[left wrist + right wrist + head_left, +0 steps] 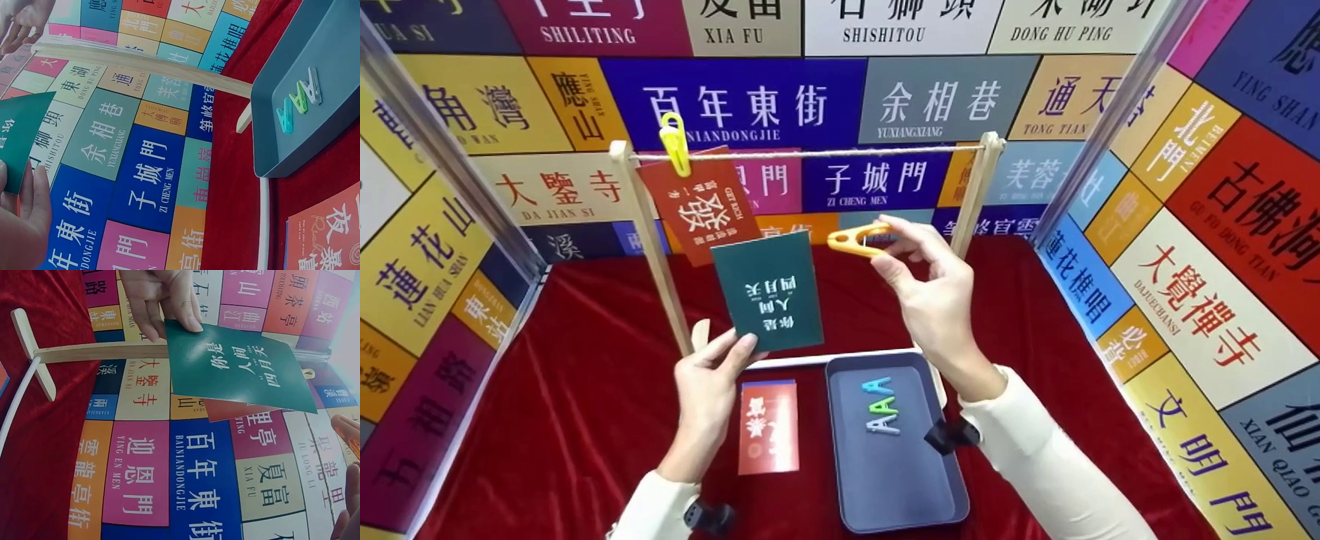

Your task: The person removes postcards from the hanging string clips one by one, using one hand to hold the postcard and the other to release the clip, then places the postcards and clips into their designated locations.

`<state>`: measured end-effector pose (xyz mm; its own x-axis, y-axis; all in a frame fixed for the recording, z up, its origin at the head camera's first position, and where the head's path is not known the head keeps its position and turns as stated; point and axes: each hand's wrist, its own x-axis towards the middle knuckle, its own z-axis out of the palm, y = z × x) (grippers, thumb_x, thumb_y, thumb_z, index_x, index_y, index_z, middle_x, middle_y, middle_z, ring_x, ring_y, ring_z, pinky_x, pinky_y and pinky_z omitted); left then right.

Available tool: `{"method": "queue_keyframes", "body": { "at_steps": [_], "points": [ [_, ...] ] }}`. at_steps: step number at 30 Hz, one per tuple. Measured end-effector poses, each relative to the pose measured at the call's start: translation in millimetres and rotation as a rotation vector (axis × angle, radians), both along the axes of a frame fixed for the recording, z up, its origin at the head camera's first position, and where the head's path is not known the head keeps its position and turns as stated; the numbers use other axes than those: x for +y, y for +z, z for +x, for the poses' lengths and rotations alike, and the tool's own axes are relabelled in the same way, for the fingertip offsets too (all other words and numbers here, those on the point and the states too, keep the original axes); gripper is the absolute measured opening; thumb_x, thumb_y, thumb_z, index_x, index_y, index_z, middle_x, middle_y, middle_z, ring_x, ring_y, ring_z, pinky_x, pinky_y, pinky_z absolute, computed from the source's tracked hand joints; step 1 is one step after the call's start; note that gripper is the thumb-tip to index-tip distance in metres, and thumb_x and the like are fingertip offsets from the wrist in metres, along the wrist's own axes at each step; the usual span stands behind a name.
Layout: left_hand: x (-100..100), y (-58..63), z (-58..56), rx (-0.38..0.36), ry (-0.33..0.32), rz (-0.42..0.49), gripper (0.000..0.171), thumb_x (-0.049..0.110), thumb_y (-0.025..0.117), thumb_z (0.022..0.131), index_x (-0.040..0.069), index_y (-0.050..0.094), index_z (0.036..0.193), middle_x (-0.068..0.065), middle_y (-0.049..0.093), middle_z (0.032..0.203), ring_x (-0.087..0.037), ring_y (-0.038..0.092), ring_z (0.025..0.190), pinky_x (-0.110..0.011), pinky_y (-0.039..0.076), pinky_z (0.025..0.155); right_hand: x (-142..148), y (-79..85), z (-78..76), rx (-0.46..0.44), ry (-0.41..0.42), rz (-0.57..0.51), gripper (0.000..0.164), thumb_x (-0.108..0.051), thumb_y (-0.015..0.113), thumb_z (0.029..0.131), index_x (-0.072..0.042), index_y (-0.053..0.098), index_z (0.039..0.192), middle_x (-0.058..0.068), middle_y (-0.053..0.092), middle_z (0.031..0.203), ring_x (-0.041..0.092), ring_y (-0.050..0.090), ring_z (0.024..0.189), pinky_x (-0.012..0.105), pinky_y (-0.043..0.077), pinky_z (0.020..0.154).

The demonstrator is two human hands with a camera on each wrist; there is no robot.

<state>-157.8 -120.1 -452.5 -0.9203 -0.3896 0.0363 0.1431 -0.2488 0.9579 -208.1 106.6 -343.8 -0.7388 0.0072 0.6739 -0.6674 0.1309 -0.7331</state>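
Note:
My left hand [709, 382] pinches the lower edge of a dark green card [769, 292] with white characters, held up in front of the wooden stand. An orange clothespin [851, 240] is squeezed between the thumb and fingers of my right hand [934, 292], its jaws pointing left toward the card but apart from it. Behind the green card, a red card [701, 206] hangs from the string [825, 153] by a yellow clothespin [674, 144]. In the right wrist view, the green card [236, 368] partly covers the red one.
A grey-blue tray [896, 480] on the red cloth holds a blue, a green and a grey clothespin [883, 426]. Left of it lies another red card [769, 442], with a blue edge showing beneath. Wooden posts [656, 255] carry the string; panels printed with characters surround the cloth.

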Motion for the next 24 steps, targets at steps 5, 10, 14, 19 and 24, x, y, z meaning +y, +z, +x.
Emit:
{"method": "queue_keyframes", "body": {
  "at_steps": [5,10,14,19,24],
  "points": [
    [0,-2.2,4.7,-0.015,0.001,0.001,0.034,-0.002,0.070,0.090,-0.017,0.064,0.120,-0.009,0.077,0.099,-0.012,0.076,0.073,-0.025,0.064,0.080,4,-8.5,4.9,-0.012,-0.007,0.003,0.038,-0.012,0.077,0.086,0.001,0.069,0.122,0.015,0.070,0.109,0.012,0.063,0.088,0.023,0.048,0.078],
    [-1,-4.7,7.9,-0.015,0.016,-0.003,0.031,-0.004,0.070,0.090,-0.017,0.064,0.118,-0.012,0.075,0.107,-0.011,0.076,0.074,-0.026,0.065,0.079,8,-19.0,8.7,-0.032,-0.008,-0.014,0.041,-0.012,0.076,0.087,0.001,0.067,0.125,0.001,0.070,0.108,0.013,0.059,0.085,0.019,0.050,0.075],
    [-2,-7.2,8.9,-0.018,0.028,-0.030,0.031,-0.004,0.070,0.089,-0.018,0.065,0.117,-0.011,0.076,0.103,-0.010,0.076,0.071,-0.024,0.064,0.077,12,-26.6,10.1,-0.010,0.000,-0.014,0.046,-0.011,0.074,0.089,0.002,0.063,0.131,-0.004,0.068,0.108,0.012,0.060,0.087,0.018,0.050,0.078],
    [-4,-10.8,12.1,-0.062,0.021,-0.069,0.032,-0.001,0.072,0.089,-0.014,0.066,0.118,-0.006,0.078,0.091,-0.011,0.076,0.069,-0.020,0.064,0.072,15,-32.4,9.8,0.020,0.012,0.002,0.042,-0.007,0.071,0.090,0.002,0.064,0.131,0.003,0.066,0.107,0.013,0.058,0.088,0.018,0.050,0.077],
    [-3,-14.2,15.6,-0.060,0.011,-0.102,0.033,0.001,0.073,0.089,-0.013,0.067,0.119,-0.005,0.078,0.087,-0.010,0.076,0.069,-0.019,0.063,0.070,18,-37.6,12.1,0.000,0.001,0.010,0.037,-0.002,0.073,0.087,0.002,0.068,0.124,0.014,0.069,0.107,0.013,0.059,0.089,0.019,0.048,0.078]
  ]
}}
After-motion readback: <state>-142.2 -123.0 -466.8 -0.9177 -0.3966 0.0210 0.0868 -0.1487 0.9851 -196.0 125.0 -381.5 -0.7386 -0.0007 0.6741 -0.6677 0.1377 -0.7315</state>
